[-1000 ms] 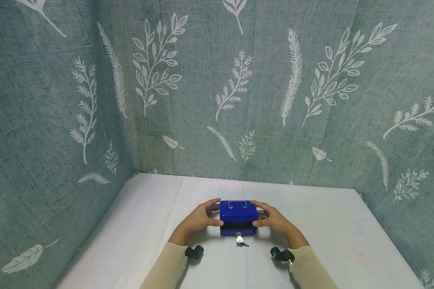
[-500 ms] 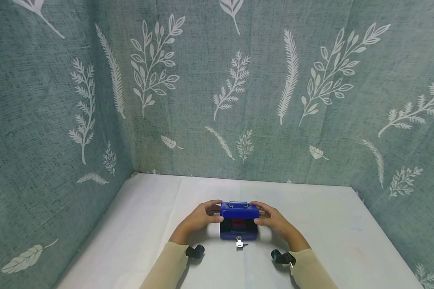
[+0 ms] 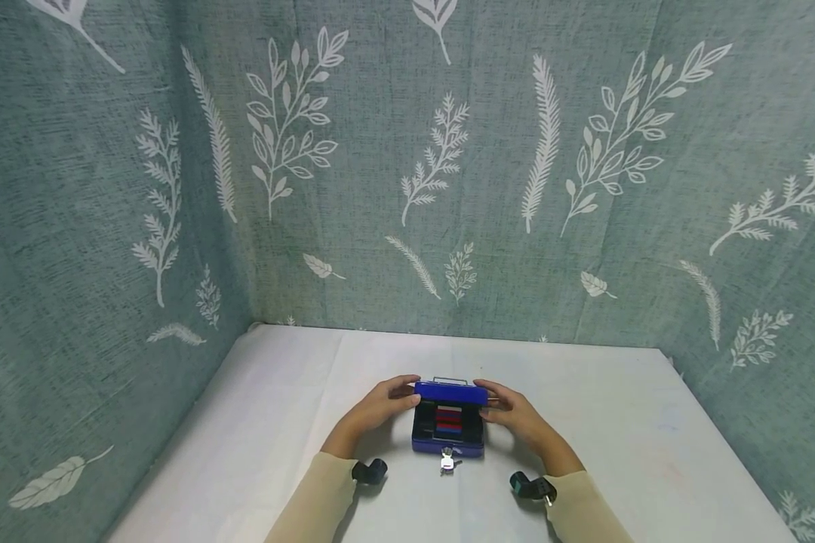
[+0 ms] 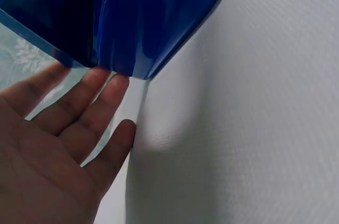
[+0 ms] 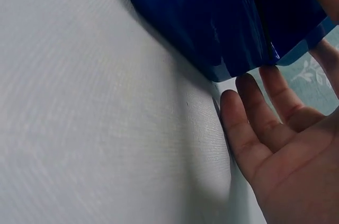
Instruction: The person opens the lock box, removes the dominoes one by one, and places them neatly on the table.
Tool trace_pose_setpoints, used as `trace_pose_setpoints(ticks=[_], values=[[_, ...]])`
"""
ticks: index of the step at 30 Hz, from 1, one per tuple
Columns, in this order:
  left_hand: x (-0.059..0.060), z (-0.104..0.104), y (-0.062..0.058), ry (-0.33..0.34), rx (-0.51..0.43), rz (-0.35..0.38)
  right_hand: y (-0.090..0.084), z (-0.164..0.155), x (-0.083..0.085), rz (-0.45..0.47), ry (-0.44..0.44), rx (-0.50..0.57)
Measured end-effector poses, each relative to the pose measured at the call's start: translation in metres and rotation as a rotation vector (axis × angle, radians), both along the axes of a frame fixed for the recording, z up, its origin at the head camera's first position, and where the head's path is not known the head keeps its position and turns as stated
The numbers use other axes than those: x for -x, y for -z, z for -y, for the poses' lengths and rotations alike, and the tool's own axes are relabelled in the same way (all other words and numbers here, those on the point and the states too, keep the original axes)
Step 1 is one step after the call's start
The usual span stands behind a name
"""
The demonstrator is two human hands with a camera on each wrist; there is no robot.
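A small blue metal cash box stands on the white table in the head view, its lid raised and tilted back. My left hand holds the lid's left end between thumb and fingers. At the opposite end, my right hand holds it likewise. Inside the dark interior lies a flat stack striped red, white and blue. Keys hang from the front lock. Both wrist views show fingertips at the box's hinge side; the left thumb is out of the left wrist view.
The white-covered table extends around the box. Green leaf-patterned cloth hangs behind it and along the left and right sides. A dark wrist camera sits at each sleeve, just in front of the box.
Both hands have swung the lid up and back, from partly raised to much wider. The striped stack inside has come into view. The box's base stays nearly in place.
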State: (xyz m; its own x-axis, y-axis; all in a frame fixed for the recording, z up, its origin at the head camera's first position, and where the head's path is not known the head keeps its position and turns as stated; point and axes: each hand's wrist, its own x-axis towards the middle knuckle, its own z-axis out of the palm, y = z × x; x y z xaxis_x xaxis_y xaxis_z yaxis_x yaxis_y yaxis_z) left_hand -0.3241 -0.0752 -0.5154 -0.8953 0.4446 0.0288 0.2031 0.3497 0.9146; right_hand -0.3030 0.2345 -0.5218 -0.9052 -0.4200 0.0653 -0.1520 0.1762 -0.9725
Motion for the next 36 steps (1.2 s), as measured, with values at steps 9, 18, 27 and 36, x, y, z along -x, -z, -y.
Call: trace_pose_setpoints(ticks=[9, 18, 27, 36], values=[[0.002, -0.005, -0.004, -0.067, 0.068, -0.003, 0.002, 0.01, 0.004, 0.088, 0.189, 0.043], [0.004, -0.009, 0.002, -0.054, 0.093, -0.003, 0.001, 0.02, 0.008, 0.081, 0.295, 0.037], [0.001, -0.015, 0.005, -0.022, 0.097, -0.049, 0.002, 0.024, 0.009, 0.045, 0.335, -0.019], [0.002, -0.016, 0.007, 0.006, 0.066, -0.085, 0.004, 0.026, 0.015, 0.038, 0.364, -0.099]])
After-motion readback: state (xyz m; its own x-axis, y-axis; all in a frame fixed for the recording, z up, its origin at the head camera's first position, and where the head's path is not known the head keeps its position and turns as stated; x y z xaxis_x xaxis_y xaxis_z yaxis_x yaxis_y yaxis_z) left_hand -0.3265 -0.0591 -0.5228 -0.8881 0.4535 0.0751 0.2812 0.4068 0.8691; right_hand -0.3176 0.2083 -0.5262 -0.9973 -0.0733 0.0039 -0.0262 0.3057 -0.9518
